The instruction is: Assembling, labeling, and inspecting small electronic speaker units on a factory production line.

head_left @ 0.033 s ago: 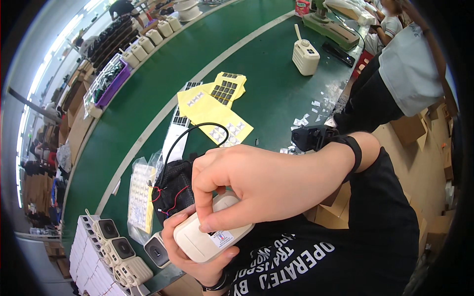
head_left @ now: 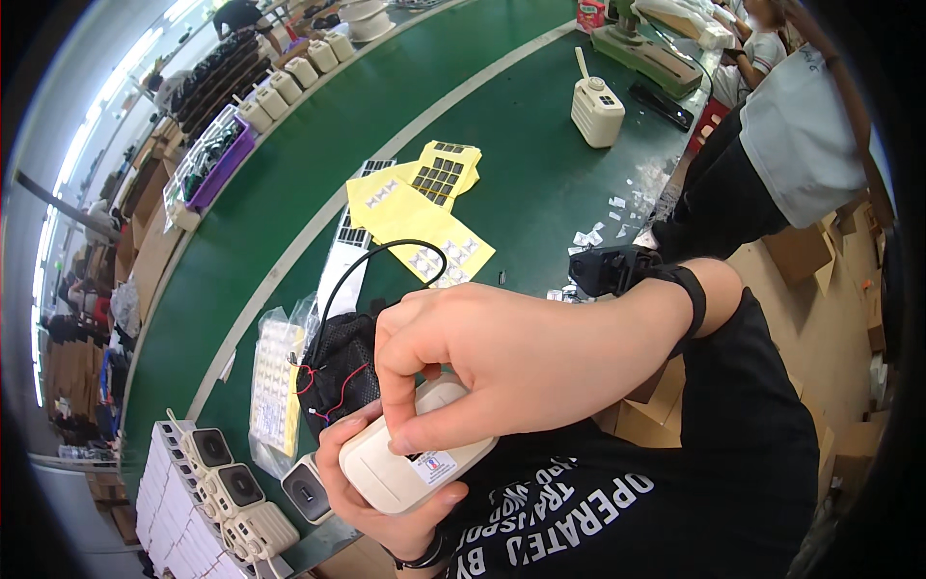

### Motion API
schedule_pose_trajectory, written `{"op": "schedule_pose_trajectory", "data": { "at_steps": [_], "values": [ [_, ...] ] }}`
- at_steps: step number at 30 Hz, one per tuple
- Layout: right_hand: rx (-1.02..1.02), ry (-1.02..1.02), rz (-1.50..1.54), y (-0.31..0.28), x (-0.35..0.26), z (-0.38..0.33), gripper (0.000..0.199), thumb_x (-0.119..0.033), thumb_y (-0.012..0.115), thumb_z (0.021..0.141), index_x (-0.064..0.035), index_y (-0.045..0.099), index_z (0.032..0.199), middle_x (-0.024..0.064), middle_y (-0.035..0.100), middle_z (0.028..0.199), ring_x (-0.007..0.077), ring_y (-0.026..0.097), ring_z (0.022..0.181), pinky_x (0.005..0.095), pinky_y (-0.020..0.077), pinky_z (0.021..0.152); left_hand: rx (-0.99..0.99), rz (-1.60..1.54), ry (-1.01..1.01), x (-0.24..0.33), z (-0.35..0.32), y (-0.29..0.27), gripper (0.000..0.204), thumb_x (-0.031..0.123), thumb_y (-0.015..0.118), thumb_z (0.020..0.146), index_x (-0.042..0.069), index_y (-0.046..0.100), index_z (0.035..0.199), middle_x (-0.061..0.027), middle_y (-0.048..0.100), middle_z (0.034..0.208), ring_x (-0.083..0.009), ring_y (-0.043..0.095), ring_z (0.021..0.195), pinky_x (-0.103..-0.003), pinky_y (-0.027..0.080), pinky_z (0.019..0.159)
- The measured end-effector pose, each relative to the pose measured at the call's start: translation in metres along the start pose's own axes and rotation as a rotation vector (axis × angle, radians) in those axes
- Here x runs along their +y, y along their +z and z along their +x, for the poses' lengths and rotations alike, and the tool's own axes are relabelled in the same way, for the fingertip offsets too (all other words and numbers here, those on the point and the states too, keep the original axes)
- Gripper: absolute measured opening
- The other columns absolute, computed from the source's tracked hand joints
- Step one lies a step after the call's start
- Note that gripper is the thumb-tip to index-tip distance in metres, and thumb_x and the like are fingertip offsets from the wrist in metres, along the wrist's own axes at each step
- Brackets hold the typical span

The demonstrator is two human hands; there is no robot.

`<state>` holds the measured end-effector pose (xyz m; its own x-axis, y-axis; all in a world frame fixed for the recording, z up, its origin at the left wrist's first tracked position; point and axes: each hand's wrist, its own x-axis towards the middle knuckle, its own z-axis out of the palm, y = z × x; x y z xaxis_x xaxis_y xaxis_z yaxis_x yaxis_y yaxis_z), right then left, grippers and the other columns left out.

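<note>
My left hand (head_left: 391,526) is wrapped from below round a cream, rounded plastic device (head_left: 386,482), holding it close to my body. Its upturned face bears a white label (head_left: 434,467) and a small dark patch. Over it, my right hand (head_left: 463,352) is closed in a pinch, with the thumb and a bent finger pressed on that face beside the dark patch. What lies between these fingertips, if anything, is too small to make out. Just beyond the left hand lies a black mesh pouch (head_left: 345,362) with a black cord loop and red string.
Yellow sticker sheets (head_left: 415,220) and a plastic-bagged sheet pack (head_left: 276,386) lie on the green table (head_left: 521,145). Cream speaker-like units (head_left: 236,482) stand on white boxes at left; another unit (head_left: 598,114) stands far right. Paper scraps (head_left: 586,237) dot the right edge, near a standing person (head_left: 801,135).
</note>
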<state>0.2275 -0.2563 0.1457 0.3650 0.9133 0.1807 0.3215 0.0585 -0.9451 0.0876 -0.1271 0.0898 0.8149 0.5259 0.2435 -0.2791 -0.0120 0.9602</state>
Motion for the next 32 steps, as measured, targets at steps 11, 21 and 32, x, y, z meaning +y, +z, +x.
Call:
{"op": "schedule_pose_trajectory", "data": {
  "at_steps": [11, 21, 32],
  "values": [
    [0.058, 0.014, 0.071, 0.006, 0.005, -0.003, 0.012, -0.016, 0.065, 0.075, -0.0048, 0.061, 0.076, 0.0060, 0.053, 0.079, 0.0177, 0.051, 0.078, 0.0281, 0.0392, 0.068, -0.032, -0.032, 0.009, 0.000, -0.003, 0.001, 0.088, 0.022, 0.089, 0.045, -0.001, 0.041, 0.114, -0.0174, 0.052, 0.109, -0.0246, 0.055, 0.099, -0.036, 0.045, 0.088],
    [0.074, 0.053, 0.063, 0.006, 0.004, -0.007, 0.012, -0.016, 0.066, 0.075, -0.0046, 0.061, 0.077, 0.0053, 0.053, 0.079, 0.0157, 0.050, 0.075, 0.0266, 0.0388, 0.067, -0.048, -0.027, -0.005, 0.000, -0.005, 0.002, 0.088, 0.020, 0.089, 0.044, -0.001, 0.041, 0.114, -0.0180, 0.051, 0.109, -0.0253, 0.054, 0.100, -0.037, 0.045, 0.088],
    [0.082, 0.109, 0.109, 0.005, 0.003, -0.011, 0.014, -0.016, 0.066, 0.075, -0.0042, 0.060, 0.077, 0.0045, 0.054, 0.079, 0.0156, 0.050, 0.075, 0.0255, 0.0388, 0.066, -0.062, -0.010, -0.013, 0.001, -0.005, 0.002, 0.088, 0.021, 0.089, 0.044, 0.000, 0.041, 0.114, -0.0183, 0.051, 0.110, -0.0261, 0.053, 0.102, -0.038, 0.045, 0.089]
  ]
}}
